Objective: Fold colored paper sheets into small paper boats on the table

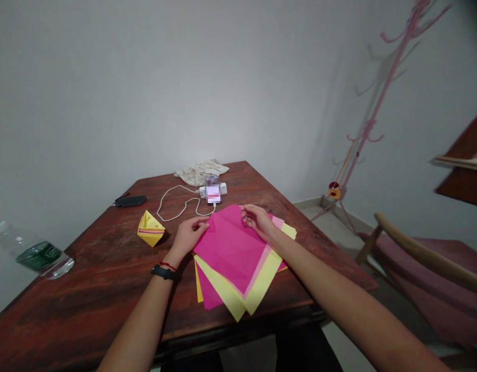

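Note:
A creased bright pink paper sheet [233, 245] lies on top of a fanned stack of yellow and pink sheets [246, 297] on the dark wooden table [87, 289]. My left hand [189, 233] pinches the pink sheet's left corner between fingers and thumb. At the sheet's far right edge, my right hand [257, 219] grips the paper with curled fingers. A folded yellow paper shape [150, 228] with a pink stripe sits to the left of my left hand.
A phone [212, 190] stands propped on a white charger with a looping white cable [176, 206]. Behind it lies a pale cloth [202, 170]. A black case [130, 201] and a water bottle [33, 253] are at the left. A wooden chair [424, 268] and pink coat stand [372, 119] are at the right.

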Tool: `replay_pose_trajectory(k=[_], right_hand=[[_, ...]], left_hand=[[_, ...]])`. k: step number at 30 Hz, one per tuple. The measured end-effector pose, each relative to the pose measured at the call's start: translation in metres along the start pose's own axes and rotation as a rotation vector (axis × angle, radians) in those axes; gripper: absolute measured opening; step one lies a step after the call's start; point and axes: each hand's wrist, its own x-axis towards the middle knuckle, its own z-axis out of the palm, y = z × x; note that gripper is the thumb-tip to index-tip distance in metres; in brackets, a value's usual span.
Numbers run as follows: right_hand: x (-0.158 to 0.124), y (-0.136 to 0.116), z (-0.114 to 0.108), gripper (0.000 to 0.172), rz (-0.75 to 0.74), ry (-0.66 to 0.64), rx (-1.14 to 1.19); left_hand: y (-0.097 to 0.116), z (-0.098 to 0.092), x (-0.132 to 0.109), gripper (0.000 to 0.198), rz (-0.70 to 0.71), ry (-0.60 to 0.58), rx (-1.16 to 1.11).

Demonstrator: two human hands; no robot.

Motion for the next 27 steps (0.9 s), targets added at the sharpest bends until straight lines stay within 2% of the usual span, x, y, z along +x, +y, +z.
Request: replay_pose_trajectory(k=[5, 9, 13, 18, 23, 27], right_hand=[[-0.001, -0.001, -0.001, 0.021, 0.026, -0.034, -0.019], [-0.003, -0.001, 0.003, 0.019, 0.074, -0.106, -0.058], [-0.005, 0.002, 0.005, 0.018, 0.133, -0.163, -0.095], [-0.008, 0.005, 0.007, 0.019, 0.195, -0.245, -0.137], [-0.011, 0.005, 0.009, 0.025, 0.231, -0.305, -0.120], [-0.013, 0.002, 0.010, 0.026, 0.217, -0.327, -0.079]], left_hand=[[0.014, -0.005, -0.001, 0.038, -0.076, -0.091, -0.339], [0.021, -0.007, -0.008, 0.054, -0.193, -0.292, -0.536], [0.018, -0.001, -0.011, 0.068, -0.216, -0.449, -0.571], [0.009, 0.017, -0.011, 0.068, -0.175, -0.499, -0.549], [0.008, 0.028, -0.012, 0.049, -0.112, -0.525, -0.519], [0.009, 0.028, -0.011, 0.037, -0.102, -0.480, -0.398]])
